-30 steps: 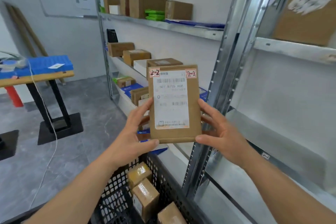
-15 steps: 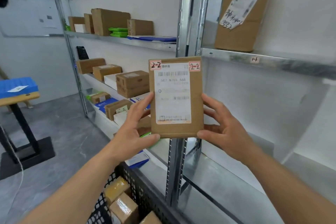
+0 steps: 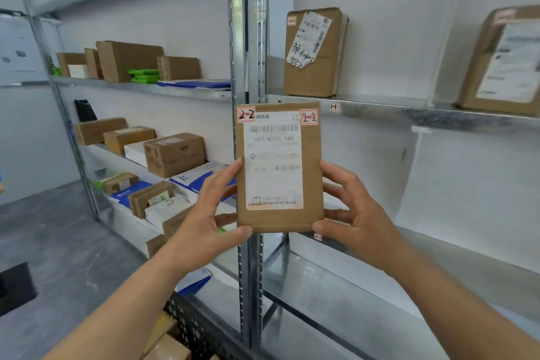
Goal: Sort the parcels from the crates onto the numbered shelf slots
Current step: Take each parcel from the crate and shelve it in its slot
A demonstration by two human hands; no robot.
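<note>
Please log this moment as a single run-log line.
stage: reading label | parcel: marked 2-2, upright | left hand: holds parcel | right hand: holds parcel | shelf tags: 1-1, 2-1

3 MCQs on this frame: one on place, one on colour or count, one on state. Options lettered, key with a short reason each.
1. Where is the parcel?
A. in the crate
B. held up before the shelf post
C. lying on a shelf

2. How many red-framed "2-2" stickers does it bear?
A. one
B. two
C. four

3. How is it held?
A. left hand only
B. right hand only
C. both hands

Key:
1 B, it stands upright before the post.
2 B, one in each top corner.
3 C, left hand and right hand grip its sides.
</note>
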